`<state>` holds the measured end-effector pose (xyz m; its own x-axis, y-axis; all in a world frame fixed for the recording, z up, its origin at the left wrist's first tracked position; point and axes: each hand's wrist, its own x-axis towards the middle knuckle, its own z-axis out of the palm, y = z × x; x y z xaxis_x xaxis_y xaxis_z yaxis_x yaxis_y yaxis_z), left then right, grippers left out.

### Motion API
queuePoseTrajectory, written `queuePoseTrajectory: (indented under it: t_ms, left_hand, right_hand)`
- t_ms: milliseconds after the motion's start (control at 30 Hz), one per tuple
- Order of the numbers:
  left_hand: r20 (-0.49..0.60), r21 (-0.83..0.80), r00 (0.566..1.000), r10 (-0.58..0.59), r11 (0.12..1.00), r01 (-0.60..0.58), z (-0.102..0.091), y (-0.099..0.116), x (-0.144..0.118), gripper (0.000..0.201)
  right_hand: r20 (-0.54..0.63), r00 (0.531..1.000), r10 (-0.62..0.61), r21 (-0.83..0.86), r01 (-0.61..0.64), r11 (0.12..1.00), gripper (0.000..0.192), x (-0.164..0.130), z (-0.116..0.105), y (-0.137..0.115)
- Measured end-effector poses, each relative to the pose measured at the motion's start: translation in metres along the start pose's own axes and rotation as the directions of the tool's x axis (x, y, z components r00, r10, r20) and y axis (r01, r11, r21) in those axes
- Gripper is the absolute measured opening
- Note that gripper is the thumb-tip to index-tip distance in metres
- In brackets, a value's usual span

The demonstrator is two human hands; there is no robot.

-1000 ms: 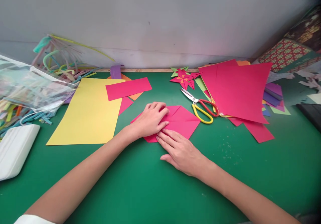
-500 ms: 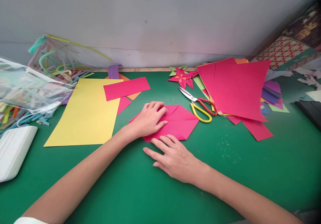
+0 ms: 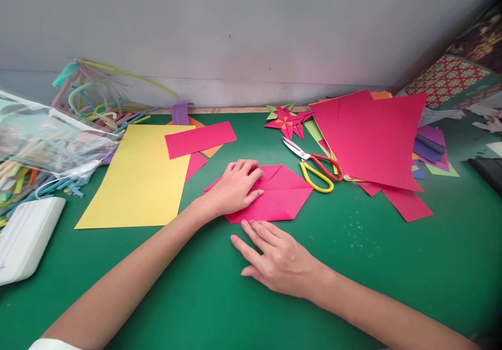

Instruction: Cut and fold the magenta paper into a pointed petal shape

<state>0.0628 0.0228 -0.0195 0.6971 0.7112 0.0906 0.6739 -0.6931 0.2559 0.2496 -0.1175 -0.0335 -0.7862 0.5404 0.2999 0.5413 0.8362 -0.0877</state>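
Green bench [image 3: 372, 266] w/ lots on it: big yellow paper [image 3: 141, 175], folded pink paper [image 3: 280, 195], scissors [image 3: 316, 167], pink sheets [image 3: 372, 140], paper star [image 3: 286, 120], bag of straws, maybe [image 3: 47, 135], white box [image 3: 25, 237].

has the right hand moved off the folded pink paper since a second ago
Yes. The right hand has slid back toward the person, off the folded pink paper it was pressing; its fingertips now lie on the green mat just below the paper's near edge.

matt pink folded paper [image 3: 280, 195], smooth green mat [image 3: 219, 287], metal-bladed scissors [image 3: 314, 167]
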Motion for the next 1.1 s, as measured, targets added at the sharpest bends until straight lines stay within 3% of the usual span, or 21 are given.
queuePoseTrajectory:
  t_ms: [200,333,533,733,833,1000,1100]
  left_hand:
    - [0.004,-0.001,1.000,0.003,1.000,-0.003,-0.001,0.000,0.000,0.031]
    - [0.009,0.010,1.000,0.002,1.000,-0.002,0.000,0.000,0.000,0.030]
    - [0.011,0.015,1.000,0.002,1.000,-0.002,0.000,0.001,0.001,0.031]
    - [0.009,0.002,1.000,0.000,1.000,0.000,-0.001,0.001,0.000,0.030]
    - [0.012,0.012,1.000,0.000,1.000,0.000,-0.001,0.001,0.000,0.030]
    - [0.006,0.015,1.000,0.007,1.000,-0.007,0.000,0.001,0.001,0.028]
    - [0.011,0.013,1.000,0.008,1.000,-0.008,0.000,0.000,0.001,0.029]
  right_hand:
    - [-0.134,0.991,-0.010,0.058,0.018,0.998,0.045,0.000,-0.002,0.007]
    - [-0.067,0.996,0.061,0.057,-0.058,0.997,0.058,0.000,-0.001,0.011]
    - [-0.057,0.998,0.040,0.026,-0.039,0.999,0.064,-0.002,0.006,0.003]
    - [-0.200,0.979,0.037,0.095,-0.018,0.995,0.038,0.000,-0.005,0.009]
    - [-0.114,0.987,0.115,0.043,-0.111,0.993,0.048,0.000,-0.010,0.024]
    - [0.052,0.995,0.087,0.033,-0.088,0.996,0.064,-0.012,-0.011,0.045]
    - [0.093,0.994,0.062,0.063,-0.068,0.996,0.062,-0.025,-0.018,0.052]
